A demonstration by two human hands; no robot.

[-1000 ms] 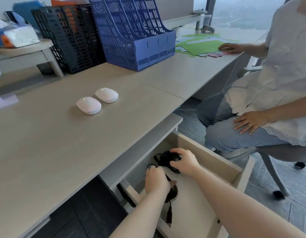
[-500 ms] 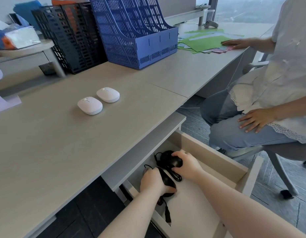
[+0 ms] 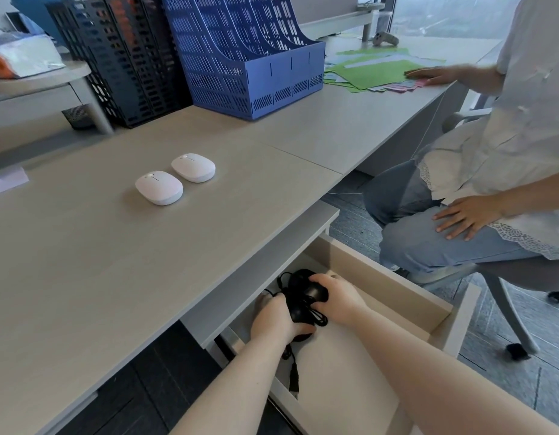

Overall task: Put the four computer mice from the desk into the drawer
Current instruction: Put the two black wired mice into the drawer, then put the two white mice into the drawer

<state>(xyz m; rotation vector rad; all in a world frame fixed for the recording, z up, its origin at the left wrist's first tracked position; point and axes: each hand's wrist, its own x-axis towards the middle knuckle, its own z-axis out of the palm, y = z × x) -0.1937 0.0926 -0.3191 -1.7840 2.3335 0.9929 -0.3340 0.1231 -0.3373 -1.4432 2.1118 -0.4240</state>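
Note:
Two white wireless mice lie side by side on the desk (image 3: 83, 265): the nearer white mouse (image 3: 159, 187) and the farther white mouse (image 3: 193, 167). Below the desk edge the drawer (image 3: 394, 296) stands pulled out. Inside it are two black wired mice with tangled cables. My left hand (image 3: 276, 320) grips the nearer black mouse (image 3: 298, 313). My right hand (image 3: 336, 298) holds the farther black mouse (image 3: 306, 285). A black USB plug (image 3: 293, 383) trails over the drawer's near wall.
A blue file rack (image 3: 253, 54) and a black file rack (image 3: 124, 61) stand at the back of the desk. Green and coloured paper sheets (image 3: 375, 70) lie at the far right. Another person sits on a chair (image 3: 504, 277) to the right, close to the drawer.
Both my hands have pushed the two black mice deeper into the drawer, toward its back left under the desk edge. The white mice have not moved.

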